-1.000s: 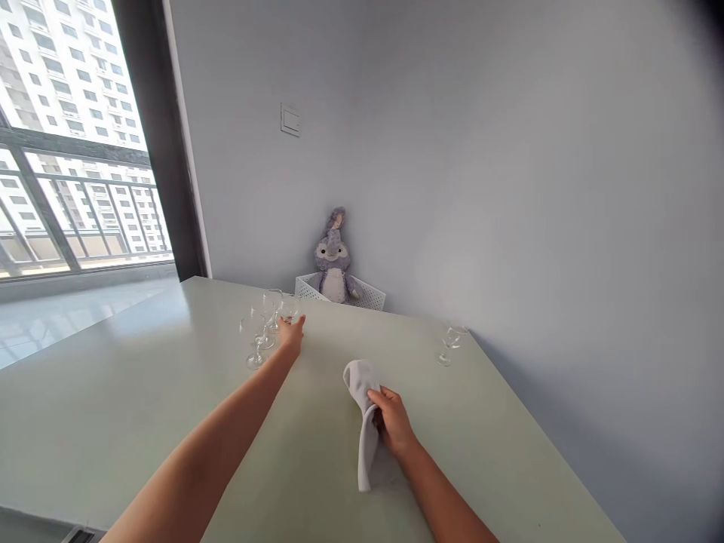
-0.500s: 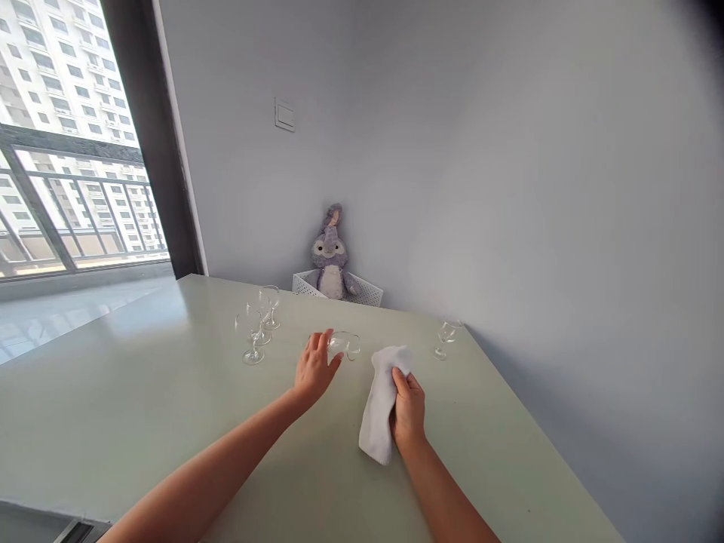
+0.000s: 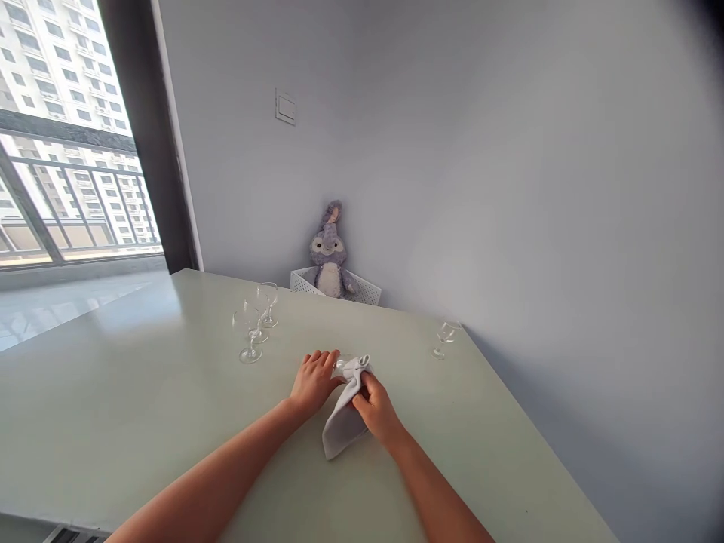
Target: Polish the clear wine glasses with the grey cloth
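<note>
My left hand [image 3: 317, 379] is closed around a clear wine glass [image 3: 341, 365], which it holds tipped on its side above the table. My right hand [image 3: 376, 407] grips a white cloth [image 3: 345, 426] and presses its upper part against the glass's bowl end. The cloth's lower corner hangs down between my hands. Cloth and fingers hide most of the glass, its stem and foot included. To the left, several stemmed glasses stand upright in a row, the nearest glass [image 3: 250, 354] in front. One more glass [image 3: 446, 333] stands alone to the right.
The pale green table [image 3: 141, 422] runs up near the grey walls. Behind its far edge a purple plush rabbit [image 3: 329, 264] sits in a white perforated basket [image 3: 367, 291]. A window with a railing [image 3: 84, 200] is on the left.
My right hand has moved left and brought the cloth onto the glass. The left hand, still holding the glass, has come slightly nearer to me. The standing glasses keep their places.
</note>
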`<action>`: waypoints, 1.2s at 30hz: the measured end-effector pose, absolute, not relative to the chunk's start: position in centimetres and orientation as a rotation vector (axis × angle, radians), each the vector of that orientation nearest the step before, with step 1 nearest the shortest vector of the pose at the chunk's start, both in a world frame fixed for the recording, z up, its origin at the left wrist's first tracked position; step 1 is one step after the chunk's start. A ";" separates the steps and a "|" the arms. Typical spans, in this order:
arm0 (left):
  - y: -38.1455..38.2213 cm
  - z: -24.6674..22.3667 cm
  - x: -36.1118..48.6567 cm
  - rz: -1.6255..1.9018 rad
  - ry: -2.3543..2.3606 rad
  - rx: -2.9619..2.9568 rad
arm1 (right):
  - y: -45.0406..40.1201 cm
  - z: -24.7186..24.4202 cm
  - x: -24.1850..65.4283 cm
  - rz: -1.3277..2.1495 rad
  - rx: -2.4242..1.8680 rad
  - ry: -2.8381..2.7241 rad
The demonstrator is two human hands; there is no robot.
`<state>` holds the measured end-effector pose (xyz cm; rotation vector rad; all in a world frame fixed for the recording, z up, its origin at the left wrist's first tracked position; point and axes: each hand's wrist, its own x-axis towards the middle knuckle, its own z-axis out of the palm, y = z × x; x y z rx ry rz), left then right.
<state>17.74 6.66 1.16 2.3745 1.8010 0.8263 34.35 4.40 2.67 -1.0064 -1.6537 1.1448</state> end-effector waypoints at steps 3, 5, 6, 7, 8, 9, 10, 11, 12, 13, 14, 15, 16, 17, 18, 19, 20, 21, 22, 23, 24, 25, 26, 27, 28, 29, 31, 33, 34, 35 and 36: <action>6.2 1.6 18.2 0.897 1.670 2.492 | 4.1 2.9 34.7 1.351 -1.014 -1.573; 5.9 2.0 18.3 0.915 1.594 2.534 | 3.7 3.1 34.8 1.537 -0.953 -1.485; 5.8 2.2 18.3 0.905 1.571 2.554 | 3.5 3.2 34.8 1.608 -0.913 -1.446; 5.7 2.5 18.3 0.884 1.555 2.579 | 3.4 3.2 34.8 1.654 -0.882 -1.413; 5.6 2.7 18.2 0.862 1.543 2.607 | 3.5 3.1 34.8 1.681 -0.870 -1.382; 5.5 2.9 18.1 0.842 1.529 2.637 | 3.6 2.9 34.8 1.700 -0.871 -1.344; 5.4 3.1 18.0 0.831 1.514 2.663 | 3.8 2.7 34.9 1.713 -0.875 -1.291; 5.3 3.3 17.9 0.836 1.506 2.680 | 4.0 2.5 34.9 1.731 -0.870 -1.219; 5.3 3.5 17.9 0.857 1.505 2.689 | 4.3 2.3 35.0 1.751 -0.849 -1.136; 5.2 3.7 17.8 0.889 1.511 2.690 | 4.6 2.1 35.1 1.770 -0.814 -1.053; 5.1 4.0 17.8 0.923 1.525 2.687 | 4.8 2.0 35.2 1.785 -0.772 -0.988; 5.1 4.2 17.8 0.947 1.539 2.684 | 4.9 1.9 35.3 1.797 -0.737 -0.952; 5.0 4.4 17.8 0.957 1.549 2.678 | 5.0 2.0 35.5 1.805 -0.713 -0.944; 4.9 4.6 17.8 0.944 1.549 2.671 | 5.0 2.1 35.6 1.807 -0.703 -0.955; 4.9 4.7 17.8 0.919 1.542 2.661 | 4.9 2.2 35.7 1.804 -0.708 -0.978; 4.8 4.8 17.8 0.891 1.533 2.649 | 4.9 2.4 35.8 1.794 -0.725 -1.008; 4.8 4.9 17.8 0.865 1.517 2.645 | 4.8 2.5 35.8 1.773 -0.758 -1.042; 4.7 4.9 17.9 0.844 1.495 2.649 | 4.7 2.7 35.9 1.742 -0.802 -1.078; 4.7 4.9 17.9 0.831 1.472 2.658 | 4.7 2.9 35.9 1.708 -0.853 -1.120; 4.8 4.9 17.9 0.820 1.444 2.666 | 4.6 3.1 36.0 1.676 -0.903 -1.169; 4.8 4.9 17.8 0.812 1.415 2.662 | 4.6 3.4 36.1 1.648 -0.944 -1.229; 4.9 4.9 17.8 0.808 1.390 2.638 | 4.5 3.7 36.3 1.625 -0.967 -1.295; 5.0 4.9 17.7 0.807 1.374 2.589 | 4.4 4.0 36.5 1.610 -0.970 -1.368; 5.2 4.9 17.5 0.797 1.357 2.517 | 4.4 4.3 36.7 1.600 -0.957 -1.445; 5.3 4.9 17.3 0.762 1.323 2.425 | 4.3 4.7 37.0 1.595 -0.936 -1.520; 5.3 4.9 17.1 0.696 1.258 2.318 | 4.2 5.0 37.4 1.596 -0.912 -1.588; 5.3 5.0 16.9 0.516 1.048 2.075 | 4.2 5.5 38.2 1.633 -0.857 -1.693; 5.1 5.0 17.0 0.365 0.858 1.882 | 4.5 5.5 38.9 1.687 -0.808 -1.747; 4.9 5.1 17.2 0.344 0.841 1.850 | 4.7 5.3 39.2 1.700 -0.799 -1.745; 4.7 5.1 17.5 0.374 0.896 1.881 | 5.0 5.1 39.3 1.695 -0.807 -1.718; 4.4 5.2 17.9 0.446 1.008 1.972 | 5.3 4.7 39.3 1.673 -0.832 -1.661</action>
